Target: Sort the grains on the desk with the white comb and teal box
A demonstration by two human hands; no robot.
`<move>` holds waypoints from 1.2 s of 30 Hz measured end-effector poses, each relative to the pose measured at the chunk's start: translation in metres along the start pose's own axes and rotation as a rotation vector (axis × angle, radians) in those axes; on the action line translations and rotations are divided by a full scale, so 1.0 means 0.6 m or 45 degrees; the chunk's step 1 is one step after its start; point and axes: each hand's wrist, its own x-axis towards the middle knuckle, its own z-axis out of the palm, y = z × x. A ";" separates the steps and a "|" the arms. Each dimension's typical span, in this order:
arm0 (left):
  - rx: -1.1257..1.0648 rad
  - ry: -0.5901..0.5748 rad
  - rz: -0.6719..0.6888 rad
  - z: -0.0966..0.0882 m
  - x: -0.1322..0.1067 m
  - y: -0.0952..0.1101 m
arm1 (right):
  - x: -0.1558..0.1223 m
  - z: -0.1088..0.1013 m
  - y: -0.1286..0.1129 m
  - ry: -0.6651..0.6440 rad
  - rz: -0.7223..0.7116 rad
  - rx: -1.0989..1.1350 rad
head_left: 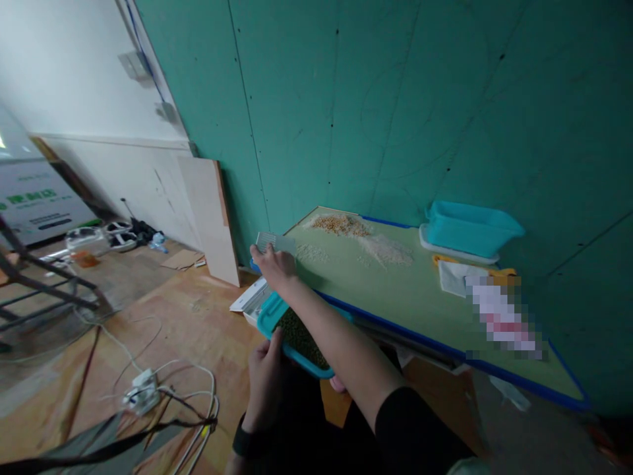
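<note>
My left hand [266, 369] grips the near left rim of a teal plastic tub [309, 365], thumb over its edge. Small dark green grains, looking like mung beans [298, 335], fill the tub, which is partly hidden by my right forearm. My right hand [277, 266] reaches across to the left end of the table and is closed on a pale flat piece with a ribbed or slotted face [268, 241]; its exact kind is unclear. Close to that hand on the green tabletop [346, 277] lie scattered pale grains [312, 253], with a yellow-brown heap of kernels [341, 225] behind.
Another pale grain heap [390, 251] lies mid-table. At the right stand an empty teal tub [469, 227] on a white lid and a cloth [452, 276]. Below the left end sits a white box [254, 298]. Cables and a power strip [142, 390] lie on the floor.
</note>
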 end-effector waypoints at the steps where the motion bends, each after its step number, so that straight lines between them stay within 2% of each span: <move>1: -0.018 0.024 -0.007 0.000 -0.001 -0.001 | -0.001 -0.001 0.008 0.001 0.007 0.004; 4: -0.071 0.076 -0.045 -0.006 -0.003 -0.006 | -0.015 -0.008 0.041 0.004 0.039 0.011; 14: -0.178 -0.091 -0.119 -0.031 0.005 -0.033 | -0.125 -0.038 0.187 0.121 0.224 0.054; 19: -0.157 -0.105 -0.091 -0.030 -0.005 -0.020 | -0.163 -0.045 0.244 0.185 0.359 0.041; 24: -0.067 -0.106 -0.078 -0.031 -0.011 -0.004 | -0.187 -0.047 0.295 0.230 0.410 -0.004; 31: -0.082 -0.151 -0.170 -0.029 -0.013 -0.008 | -0.219 -0.050 0.348 0.264 0.457 -0.053; 34: -0.114 -0.153 -0.162 -0.025 -0.019 -0.007 | -0.221 -0.051 0.351 0.254 0.442 -0.052; 36: -0.130 -0.158 -0.154 -0.025 -0.019 -0.008 | -0.211 -0.051 0.337 0.241 0.410 -0.061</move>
